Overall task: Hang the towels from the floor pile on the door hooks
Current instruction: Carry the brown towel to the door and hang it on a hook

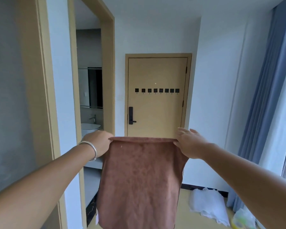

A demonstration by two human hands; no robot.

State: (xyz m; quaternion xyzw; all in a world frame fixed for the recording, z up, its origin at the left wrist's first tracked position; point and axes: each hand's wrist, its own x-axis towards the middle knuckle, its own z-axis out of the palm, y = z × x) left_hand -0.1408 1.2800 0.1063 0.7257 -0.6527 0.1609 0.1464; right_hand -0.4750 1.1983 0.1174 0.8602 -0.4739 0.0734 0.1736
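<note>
Brown towel (pixel 139 179) held spread at chest height, well short of door (pixel 157 103): left hand (pixel 97 142) pinching one top corner, right hand (pixel 189 142) pinching other with fingers partly extended; carry forward taut, catch top hem over one free hook (pixel 155 90).

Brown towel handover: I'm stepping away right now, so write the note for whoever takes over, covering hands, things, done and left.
Left hand: grips the brown towel at its top left corner.
Right hand: pinches the top right corner, other fingers extended.
Towel: held spread at chest height, hanging free, well short of the door.
Hooks: a row of eight on the door, all bare.
White towels: on the floor to the right, by the curtain.
Done: one towel picked up.
Left: walk to the door, hang this towel, then fetch the rest.
</note>
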